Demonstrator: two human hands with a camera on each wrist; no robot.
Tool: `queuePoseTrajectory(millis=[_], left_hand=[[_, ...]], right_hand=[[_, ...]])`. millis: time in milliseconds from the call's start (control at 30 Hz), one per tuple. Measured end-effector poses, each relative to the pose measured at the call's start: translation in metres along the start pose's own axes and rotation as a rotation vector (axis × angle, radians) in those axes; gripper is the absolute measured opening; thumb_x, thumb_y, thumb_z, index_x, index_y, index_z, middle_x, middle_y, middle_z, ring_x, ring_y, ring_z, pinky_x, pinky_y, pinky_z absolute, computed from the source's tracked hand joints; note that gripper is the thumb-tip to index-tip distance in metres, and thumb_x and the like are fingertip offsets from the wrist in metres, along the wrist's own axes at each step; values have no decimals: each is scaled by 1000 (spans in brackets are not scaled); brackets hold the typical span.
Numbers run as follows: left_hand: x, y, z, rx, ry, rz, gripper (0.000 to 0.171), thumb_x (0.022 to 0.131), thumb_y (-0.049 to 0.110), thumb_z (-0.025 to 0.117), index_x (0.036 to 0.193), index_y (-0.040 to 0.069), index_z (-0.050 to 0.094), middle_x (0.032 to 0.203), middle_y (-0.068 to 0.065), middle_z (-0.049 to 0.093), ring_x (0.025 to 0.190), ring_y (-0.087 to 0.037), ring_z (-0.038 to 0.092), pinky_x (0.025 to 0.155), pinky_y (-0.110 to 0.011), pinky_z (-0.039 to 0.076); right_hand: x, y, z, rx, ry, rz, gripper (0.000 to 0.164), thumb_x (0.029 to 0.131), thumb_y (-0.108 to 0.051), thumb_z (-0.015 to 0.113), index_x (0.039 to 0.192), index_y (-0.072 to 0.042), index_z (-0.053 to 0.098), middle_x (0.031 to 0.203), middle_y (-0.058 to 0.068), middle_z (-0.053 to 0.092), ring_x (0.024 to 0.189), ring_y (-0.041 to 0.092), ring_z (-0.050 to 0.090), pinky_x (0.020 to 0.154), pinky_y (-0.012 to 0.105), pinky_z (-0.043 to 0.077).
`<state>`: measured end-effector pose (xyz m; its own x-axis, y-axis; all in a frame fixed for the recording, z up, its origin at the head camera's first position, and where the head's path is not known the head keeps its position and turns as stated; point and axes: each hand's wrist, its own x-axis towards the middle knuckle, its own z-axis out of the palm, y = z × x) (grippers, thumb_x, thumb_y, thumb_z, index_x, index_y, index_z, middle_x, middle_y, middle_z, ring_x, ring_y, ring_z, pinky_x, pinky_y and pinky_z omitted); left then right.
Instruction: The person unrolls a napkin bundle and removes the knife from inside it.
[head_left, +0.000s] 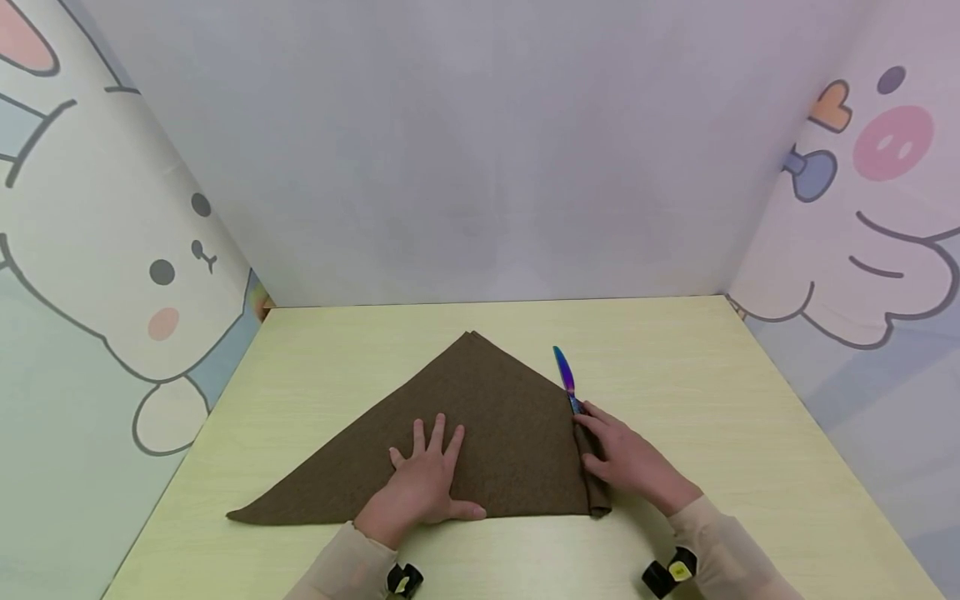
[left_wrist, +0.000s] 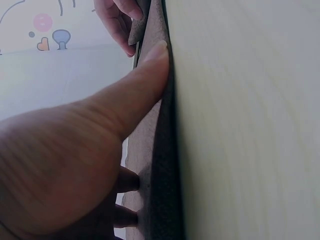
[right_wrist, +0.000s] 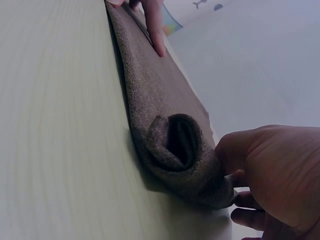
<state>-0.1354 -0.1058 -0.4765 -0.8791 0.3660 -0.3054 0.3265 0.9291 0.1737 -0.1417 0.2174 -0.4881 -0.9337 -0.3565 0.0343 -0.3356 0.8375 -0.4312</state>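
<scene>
A brown cloth napkin, folded into a triangle, lies on the table with its peak pointing away from me. Its right end is rolled up, and the coil shows at the near edge in the right wrist view. Out of the roll's far end sticks a rainbow-coloured table knife; the rest of it is hidden in the cloth. My right hand holds the roll between thumb and fingers. Fingers spread, my left hand presses flat on the middle of the cloth, its thumb along the near edge.
The pale wooden table extends around the cloth on all sides. A plain light wall stands behind it, with cartoon-printed panels at left and right. Black devices sit on both wrists.
</scene>
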Motion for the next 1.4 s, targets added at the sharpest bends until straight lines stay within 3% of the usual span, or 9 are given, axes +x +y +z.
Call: queuePoseTrajectory(millis=[233, 400, 533, 933, 1167, 1400], left_hand=[[0, 1, 0, -3, 0, 3, 123, 64, 83, 61, 156, 15, 17, 159, -20, 5, 140, -52, 5, 91, -79, 22], [-1, 1, -3, -15, -6, -4, 122, 64, 81, 63, 156, 15, 17, 159, -20, 5, 140, -52, 4, 91, -79, 21], [-2, 1, -4, -15, -17, -15, 122, 64, 81, 63, 156, 15, 17, 159, -19, 4, 141, -51, 3, 92, -79, 20], [-2, 2, -3, -18, -14, -9, 123, 63, 82, 61, 156, 15, 17, 159, -20, 4, 141, -51, 3, 91, -79, 21], [-1, 1, -1, -12, -12, -10, 122, 63, 82, 61, 156, 16, 17, 159, -19, 4, 141, -51, 3, 92, -79, 20], [0, 0, 0, -13, -14, -17, 123, 63, 82, 62, 156, 16, 16, 160, -18, 3, 141, -50, 2, 92, -79, 20]], right_hand=[[-9, -7, 0, -61, 95, -17, 56, 85, -19, 72, 134, 1, 53, 142, 24, 43, 127, 40, 45, 97, 52, 42], [-20, -24, -2, -94, 160, 2, 49, 81, -24, 77, 123, -2, 63, 115, 14, 57, 106, 31, 55, 86, 45, 49], [-16, -31, -1, -100, 155, 32, 42, 81, -25, 78, 117, -5, 67, 98, 6, 55, 90, 22, 52, 76, 39, 48], [-3, -25, 1, -98, 112, 86, 40, 81, -19, 77, 118, -7, 68, 87, 2, 53, 75, 15, 46, 66, 33, 44], [-6, -14, -1, 8, 144, 160, 34, 79, -9, 74, 113, -8, 70, 85, 0, 57, 69, 11, 48, 61, 30, 43], [-7, -1, -2, 111, 130, 174, 31, 80, -8, 72, 111, -11, 72, 81, -4, 59, 65, 6, 52, 57, 25, 44]])
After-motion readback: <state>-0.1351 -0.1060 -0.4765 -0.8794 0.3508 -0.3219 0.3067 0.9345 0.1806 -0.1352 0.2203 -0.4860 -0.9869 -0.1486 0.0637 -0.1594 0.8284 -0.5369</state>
